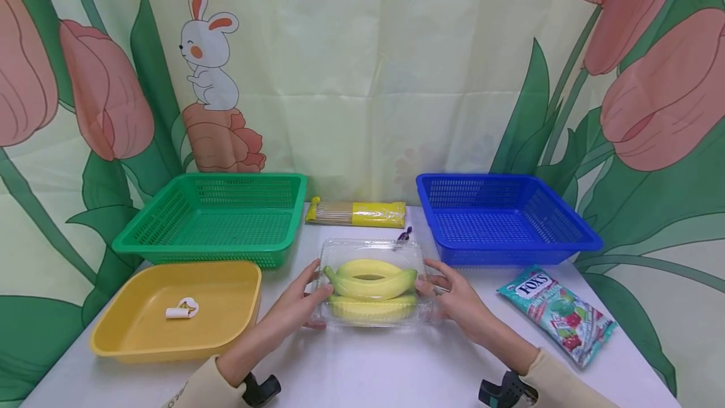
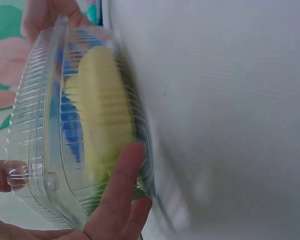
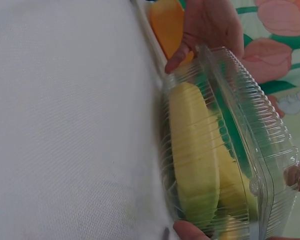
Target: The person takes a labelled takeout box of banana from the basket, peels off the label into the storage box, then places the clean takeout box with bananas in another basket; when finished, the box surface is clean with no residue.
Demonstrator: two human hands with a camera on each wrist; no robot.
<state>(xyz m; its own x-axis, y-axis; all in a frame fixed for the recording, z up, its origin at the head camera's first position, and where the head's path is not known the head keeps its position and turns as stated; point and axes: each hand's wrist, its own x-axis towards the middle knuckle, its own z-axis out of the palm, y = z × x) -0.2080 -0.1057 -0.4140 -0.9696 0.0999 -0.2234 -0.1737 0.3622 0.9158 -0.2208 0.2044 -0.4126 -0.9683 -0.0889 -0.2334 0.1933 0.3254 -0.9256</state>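
Note:
A clear plastic clamshell box (image 1: 370, 250) with several yellow bananas (image 1: 374, 279) inside sits at the middle of the table, its lid down over them. My left hand (image 1: 300, 298) grips the box's left side, thumb on the lid's edge and fingers lower along the wall. On the opposite side my right hand (image 1: 453, 294) holds it the same way. The left wrist view shows a finger (image 2: 121, 185) pressed against the ribbed wall, close over the white tabletop. In the right wrist view, the box (image 3: 230, 145) has its bananas lying against the near wall.
A green basket (image 1: 209, 249) and a yellow tray (image 1: 175, 352) with a small white item (image 1: 182, 309) stand left. Behind the box lie a yellow noodle pack (image 1: 357, 213) and a small dark purple wrapper (image 1: 404, 235). Right are a blue basket (image 1: 515, 247) and a FOX'S candy bag (image 1: 557, 313).

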